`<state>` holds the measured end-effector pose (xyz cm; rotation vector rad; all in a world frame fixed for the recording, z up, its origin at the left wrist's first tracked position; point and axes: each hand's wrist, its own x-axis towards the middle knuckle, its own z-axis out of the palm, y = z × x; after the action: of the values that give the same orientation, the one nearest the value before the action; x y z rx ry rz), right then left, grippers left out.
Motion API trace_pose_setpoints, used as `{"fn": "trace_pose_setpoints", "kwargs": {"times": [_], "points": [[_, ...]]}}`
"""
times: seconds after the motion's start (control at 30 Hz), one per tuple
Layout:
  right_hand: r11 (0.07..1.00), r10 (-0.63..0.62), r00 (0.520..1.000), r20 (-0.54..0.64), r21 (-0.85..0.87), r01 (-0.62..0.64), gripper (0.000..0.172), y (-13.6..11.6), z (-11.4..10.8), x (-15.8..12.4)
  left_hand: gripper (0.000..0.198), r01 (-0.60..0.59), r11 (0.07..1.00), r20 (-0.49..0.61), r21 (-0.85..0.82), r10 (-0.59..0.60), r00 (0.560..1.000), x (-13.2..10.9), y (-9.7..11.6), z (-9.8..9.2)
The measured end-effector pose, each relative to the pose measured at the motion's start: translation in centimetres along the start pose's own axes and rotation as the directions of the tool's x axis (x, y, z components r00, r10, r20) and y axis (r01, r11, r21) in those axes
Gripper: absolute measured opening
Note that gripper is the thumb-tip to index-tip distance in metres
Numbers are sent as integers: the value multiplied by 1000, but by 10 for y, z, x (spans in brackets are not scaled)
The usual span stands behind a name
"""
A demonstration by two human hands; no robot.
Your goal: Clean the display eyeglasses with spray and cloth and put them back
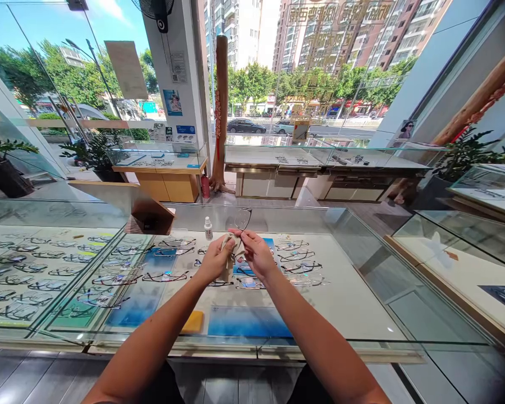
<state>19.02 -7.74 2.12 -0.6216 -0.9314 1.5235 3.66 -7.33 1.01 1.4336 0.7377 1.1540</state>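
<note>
Both my hands meet above the glass top of a display case (pixel 362 297). My left hand (pixel 214 259) is closed on a beige cloth (pixel 228 271), which hangs down below the fingers. In my right hand (pixel 257 255) is a pair of eyeglasses (pixel 243 220), pinched between thumb and fingers, with one dark-rimmed lens pointing up and away from me. The cloth and my fingers hide the rest of the frame. A small white bottle (pixel 208 229) stands upright just beyond my left hand.
Rows of eyeglass frames (pixel 164 276) lie inside the case, under and left of my hands. A brown stand (pixel 149 216) rests on the glass at the left. A yellow item (pixel 193 322) lies near the front edge. More showcases (pixel 278 160) line the window.
</note>
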Motion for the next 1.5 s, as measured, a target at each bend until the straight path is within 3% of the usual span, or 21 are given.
{"fn": "trace_pose_setpoints", "kwargs": {"times": [0.13,0.23,0.4,0.57,0.77,1.03,1.5], "points": [[1000,0,999,34,-15,0,37,4,2,1,75,57,998,-100,7,-57,993,1,1,3],[998,-50,998,29,-41,51,35,1,2,2,73,28,999,-151,32,-23,988,4,3,2],[975,-142,989,51,-167,149,33,-9,-2,2,78,59,997,-229,-50,-69,971,11,5,-12],[951,-128,983,133,-264,160,34,-8,-6,1,79,81,988,-291,-129,-116,950,15,5,-22],[941,-56,992,114,-326,91,36,-1,-7,3,78,66,994,-186,-89,-82,979,14,12,-19],[923,-16,990,140,-379,68,32,0,-5,0,74,30,996,-134,-84,-41,990,13,15,-22],[931,-25,993,119,-360,66,32,2,-8,2,63,93,970,-42,-226,-105,994,14,13,-32]]}}
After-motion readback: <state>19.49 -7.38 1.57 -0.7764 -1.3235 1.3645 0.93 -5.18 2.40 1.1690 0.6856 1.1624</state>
